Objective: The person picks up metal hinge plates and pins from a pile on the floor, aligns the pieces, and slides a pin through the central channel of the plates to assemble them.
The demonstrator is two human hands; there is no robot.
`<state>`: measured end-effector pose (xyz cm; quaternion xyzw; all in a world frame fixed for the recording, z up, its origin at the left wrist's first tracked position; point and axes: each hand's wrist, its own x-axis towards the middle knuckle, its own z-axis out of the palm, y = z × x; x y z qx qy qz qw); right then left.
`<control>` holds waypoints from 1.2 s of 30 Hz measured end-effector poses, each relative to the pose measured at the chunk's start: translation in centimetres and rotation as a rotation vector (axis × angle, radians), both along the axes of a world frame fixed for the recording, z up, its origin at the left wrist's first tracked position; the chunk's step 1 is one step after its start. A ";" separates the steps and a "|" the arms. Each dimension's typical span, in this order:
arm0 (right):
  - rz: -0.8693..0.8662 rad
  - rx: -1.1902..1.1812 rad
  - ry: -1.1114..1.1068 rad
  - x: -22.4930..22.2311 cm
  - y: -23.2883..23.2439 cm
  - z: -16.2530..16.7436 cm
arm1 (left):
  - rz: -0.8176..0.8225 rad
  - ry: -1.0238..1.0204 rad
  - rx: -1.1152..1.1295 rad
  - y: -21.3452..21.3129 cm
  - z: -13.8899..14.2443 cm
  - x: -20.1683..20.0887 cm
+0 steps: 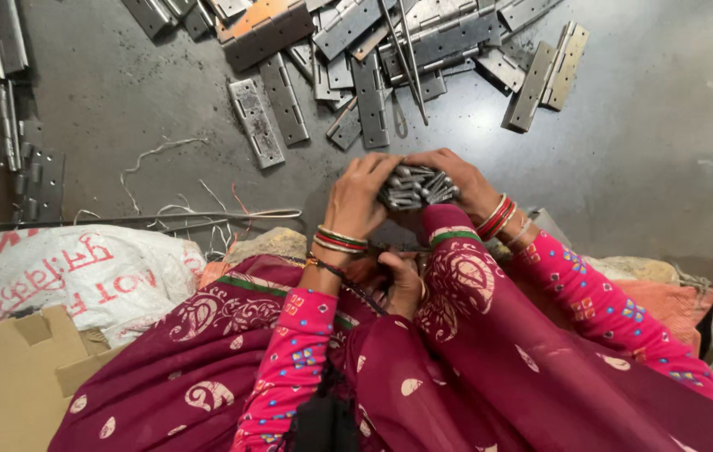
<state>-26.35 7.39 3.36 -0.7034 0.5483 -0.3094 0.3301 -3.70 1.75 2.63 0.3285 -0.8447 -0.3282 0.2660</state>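
Gripping a tight bundle of short metal hinge pins [417, 186] between both hands at the middle of the scene, just above the raised knee in maroon patterned cloth [457, 276]. Left hand [358, 194] curling over the left side of the bundle, fingers pressed together against the pin ends; right hand [457, 174] wrapping the right side and top, fingers closed around the pins. Wearing red, green and gold bangles [340, 241] at the left wrist and similar ones at the right, with bright pink printed sleeves [599, 305] running back toward the near edge. Lying on the dark grey floor [658, 142] beyond the hands, a loose heap of flat steel hinges [373, 50] spreading across the far side, one pair [545, 75] sitting apart to the far right. Resting on the floor to the left, a long thin metal rod [147, 219] among scraps of white string. Sitting at the near left, a white printed sack [72, 272] and a piece of brown cardboard [13, 377].
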 end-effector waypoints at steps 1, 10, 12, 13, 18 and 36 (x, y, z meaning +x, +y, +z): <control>-0.013 0.021 -0.002 -0.1 -0.1 0.1 | 0.010 0.032 0.014 -0.3 -0.1 -0.2; 0.014 -0.159 0.103 -0.5 0.8 8.6 | 0.056 0.066 -0.018 0.1 8.2 1.2; -0.013 -0.165 0.075 -0.8 1.1 8.2 | 0.043 0.082 -0.012 -0.1 8.3 1.3; -0.028 -0.172 0.062 -0.8 1.1 7.3 | 0.030 0.081 0.021 -0.3 7.7 1.2; 0.021 -0.061 0.108 0.2 0.2 0.2 | -0.019 0.038 0.064 -1.3 2.4 -0.8; -0.034 -0.131 0.083 1.3 0.1 2.3 | 0.120 0.063 0.057 -1.2 3.6 -0.7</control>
